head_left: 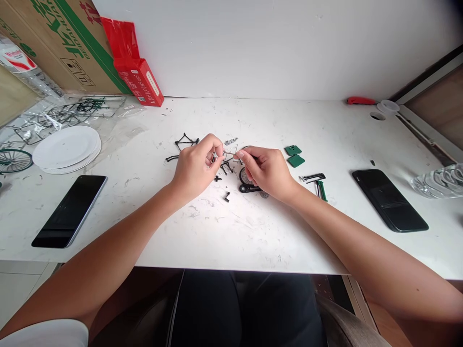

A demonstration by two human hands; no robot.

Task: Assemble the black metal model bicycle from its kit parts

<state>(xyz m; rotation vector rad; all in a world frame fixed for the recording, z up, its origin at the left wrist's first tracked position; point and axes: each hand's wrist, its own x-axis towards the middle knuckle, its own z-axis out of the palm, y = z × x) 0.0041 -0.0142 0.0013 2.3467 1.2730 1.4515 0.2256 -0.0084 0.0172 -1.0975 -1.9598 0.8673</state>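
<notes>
One slender piece (231, 153) is pinched in the right hand (267, 171); the left hand (197, 166), fingers pressed together, sits by its tip; grip lightly, keeping it level.

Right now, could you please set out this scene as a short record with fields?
Right hand: pinching a thin piece
Left hand: curled near its other end, hold unclear
Beside left hand: black frame
Partly hidden by right hand: spoked wheel
Right of hands: green pieces
Phones: left phone, right phone
Back left: red package
</notes>
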